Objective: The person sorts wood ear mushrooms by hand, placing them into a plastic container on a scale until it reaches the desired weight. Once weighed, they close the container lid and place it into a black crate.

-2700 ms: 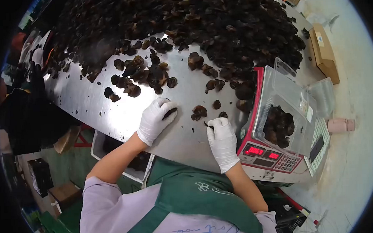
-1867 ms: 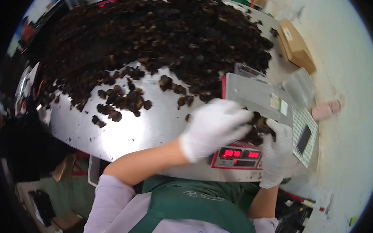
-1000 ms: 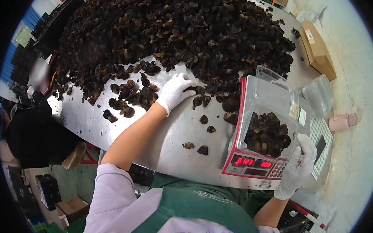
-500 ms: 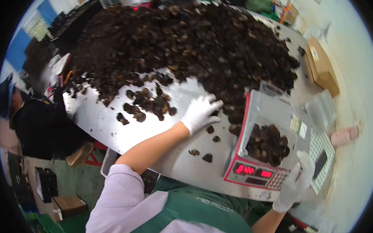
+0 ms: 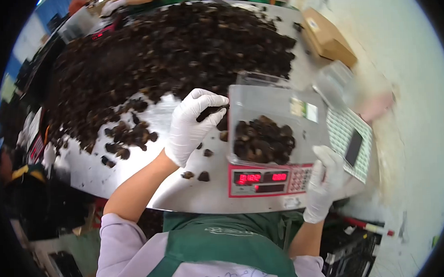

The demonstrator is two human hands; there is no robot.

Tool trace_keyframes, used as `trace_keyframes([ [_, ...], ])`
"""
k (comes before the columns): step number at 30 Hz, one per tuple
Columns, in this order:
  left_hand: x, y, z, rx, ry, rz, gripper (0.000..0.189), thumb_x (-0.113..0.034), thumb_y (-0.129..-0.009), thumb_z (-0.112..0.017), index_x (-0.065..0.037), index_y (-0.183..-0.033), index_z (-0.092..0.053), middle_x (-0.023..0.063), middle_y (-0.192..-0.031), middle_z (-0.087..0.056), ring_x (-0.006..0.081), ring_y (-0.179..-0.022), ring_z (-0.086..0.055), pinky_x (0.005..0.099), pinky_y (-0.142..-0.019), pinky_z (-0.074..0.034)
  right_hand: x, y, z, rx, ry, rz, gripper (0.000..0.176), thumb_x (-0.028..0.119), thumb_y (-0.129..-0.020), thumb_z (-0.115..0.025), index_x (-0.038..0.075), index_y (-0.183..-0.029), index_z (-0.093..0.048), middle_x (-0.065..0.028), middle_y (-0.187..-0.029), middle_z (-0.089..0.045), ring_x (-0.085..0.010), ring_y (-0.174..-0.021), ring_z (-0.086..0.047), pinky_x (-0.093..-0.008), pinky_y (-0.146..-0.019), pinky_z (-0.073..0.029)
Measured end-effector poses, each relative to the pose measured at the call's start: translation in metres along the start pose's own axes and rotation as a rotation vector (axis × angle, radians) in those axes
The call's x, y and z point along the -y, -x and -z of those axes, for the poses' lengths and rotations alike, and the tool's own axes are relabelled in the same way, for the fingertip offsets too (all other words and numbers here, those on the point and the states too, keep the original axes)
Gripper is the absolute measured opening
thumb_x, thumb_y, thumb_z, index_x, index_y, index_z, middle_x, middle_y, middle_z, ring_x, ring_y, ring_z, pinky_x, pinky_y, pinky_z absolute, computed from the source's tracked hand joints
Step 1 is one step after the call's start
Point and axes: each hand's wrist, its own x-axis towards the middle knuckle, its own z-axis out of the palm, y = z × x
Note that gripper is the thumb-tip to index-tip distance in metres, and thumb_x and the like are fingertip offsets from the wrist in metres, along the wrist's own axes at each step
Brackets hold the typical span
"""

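My left hand (image 5: 190, 122), in a white glove, is above the table just left of the scale. Its fingers are closed on a dark brown piece (image 5: 211, 112) that looks like a dried mushroom. Beside it stands a red and silver digital scale (image 5: 236, 191) with lit red digits. On the scale, a clear plastic tub (image 5: 272, 99) holds a heap of similar dark mushrooms (image 5: 264, 140). My right hand (image 5: 324, 181), also gloved, is by the scale's front right corner, near the keypad. Its fingers are loosely bent and apart, with nothing seen in them.
A large pile of dark mushrooms (image 5: 173, 51) covers the far part of the metal table (image 5: 170, 194). On the right are a cardboard box (image 5: 326, 37), an empty clear tub (image 5: 333, 84) and a phone (image 5: 353, 147) on a patterned sheet. Other people stand at the left and far edges.
My left hand has come from the pile's edge to beside the tub, its spread fingers now closed on a dark mushroom. My right hand stays by the scale. The view has turned.
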Motion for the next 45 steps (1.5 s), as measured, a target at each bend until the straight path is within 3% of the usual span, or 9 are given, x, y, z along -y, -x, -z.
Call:
trace_keyframes([
  [5,-0.03,-0.018,-0.057,0.328,-0.09,-0.316,0.024,-0.004,-0.079,-0.077,-0.009,-0.102,-0.073,0.0073,-0.1,-0.066,0.0253,-0.092,-0.065,0.0336,-0.083,-0.053,-0.005,0.012,0.004,-0.014,-0.014,-0.072,0.029,-0.005,-0.089,-0.065,0.008,-0.114,-0.07,-0.0118,-0.113,-0.063,-0.0241,-0.099,-0.063,-0.0336,-0.081,-0.052],
  [9,-0.031,-0.018,-0.083,0.61,-0.31,-0.276,0.067,-0.045,-0.074,-0.08,-0.017,-0.132,-0.064,0.0168,-0.136,-0.056,0.0374,-0.124,-0.049,0.0441,-0.105,-0.042,-0.008,0.016,0.008,-0.025,-0.029,-0.058,0.028,-0.005,-0.09,-0.064,0.008,-0.114,-0.07,-0.0112,-0.113,-0.063,-0.0229,-0.094,-0.064,-0.0324,-0.076,-0.052],
  [18,-0.03,0.001,-0.007,0.317,0.194,0.076,0.05,-0.04,-0.095,-0.065,-0.004,-0.131,-0.064,0.0158,-0.138,-0.056,0.0266,-0.132,-0.05,0.0393,-0.111,-0.038,-0.022,0.018,0.012,-0.007,-0.007,-0.05,0.027,-0.004,-0.091,-0.062,0.007,-0.114,-0.07,-0.0114,-0.111,-0.064,-0.0244,-0.096,-0.064,-0.0343,-0.079,-0.053],
  [19,-0.03,0.009,0.003,0.268,0.232,0.102,0.036,-0.014,-0.093,-0.065,-0.004,-0.128,-0.066,0.0105,-0.129,-0.061,0.0214,-0.121,-0.057,0.0346,-0.103,-0.045,-0.023,0.018,0.013,0.0,-0.015,-0.051,0.027,-0.004,-0.091,-0.062,0.007,-0.114,-0.07,-0.0114,-0.111,-0.064,-0.0244,-0.096,-0.064,-0.0343,-0.079,-0.053],
  [30,-0.003,0.081,0.056,0.006,0.207,0.493,0.029,-0.017,-0.098,-0.065,-0.002,-0.122,-0.068,0.0075,-0.116,-0.071,0.0162,-0.109,-0.063,0.0309,-0.1,-0.046,-0.021,0.012,0.014,0.063,0.068,-0.012,0.023,-0.002,-0.091,-0.064,0.006,-0.112,-0.07,-0.0112,-0.106,-0.068,-0.0249,-0.096,-0.066,-0.0348,-0.079,-0.053],
  [34,-0.008,0.051,0.023,0.149,-0.004,0.137,0.029,-0.01,-0.093,-0.065,-0.004,-0.121,-0.068,0.0114,-0.119,-0.069,0.0207,-0.107,-0.065,0.0332,-0.093,-0.05,-0.009,-0.002,0.001,0.116,-0.014,0.036,0.025,-0.001,-0.087,-0.067,0.008,-0.11,-0.07,-0.0106,-0.103,-0.068,-0.027,-0.093,-0.065,-0.0361,-0.08,-0.051],
  [40,-0.019,0.011,-0.053,0.261,-0.404,-0.265,0.057,-0.025,-0.086,-0.071,-0.013,-0.139,-0.057,0.013,-0.131,-0.062,0.0321,-0.124,-0.057,0.0502,-0.112,-0.034,0.012,-0.022,-0.03,0.332,0.007,0.268,0.031,0.016,-0.087,-0.068,0.015,-0.117,-0.069,-0.006,-0.122,-0.064,-0.0278,-0.115,-0.055,-0.0456,-0.102,-0.039],
  [42,-0.012,0.015,-0.066,0.478,-0.457,-0.171,0.06,-0.037,-0.087,-0.07,-0.015,-0.141,-0.055,0.0107,-0.133,-0.06,0.0316,-0.127,-0.054,0.0591,-0.114,-0.026,0.008,-0.022,-0.043,0.411,0.229,0.298,0.032,0.02,-0.087,-0.067,0.015,-0.118,-0.069,-0.0043,-0.121,-0.065,-0.0284,-0.12,-0.052,-0.0494,-0.106,-0.035],
  [45,-0.011,0.019,-0.063,0.329,-0.391,-0.267,0.061,-0.045,-0.089,-0.067,-0.018,-0.142,-0.054,0.0099,-0.131,-0.06,0.0346,-0.127,-0.054,0.0633,-0.114,-0.023,-0.003,-0.024,-0.039,0.393,0.149,0.196,0.037,0.012,-0.083,-0.067,0.013,-0.12,-0.068,-0.0061,-0.12,-0.065,-0.0303,-0.121,-0.051,-0.0508,-0.109,-0.032],
])
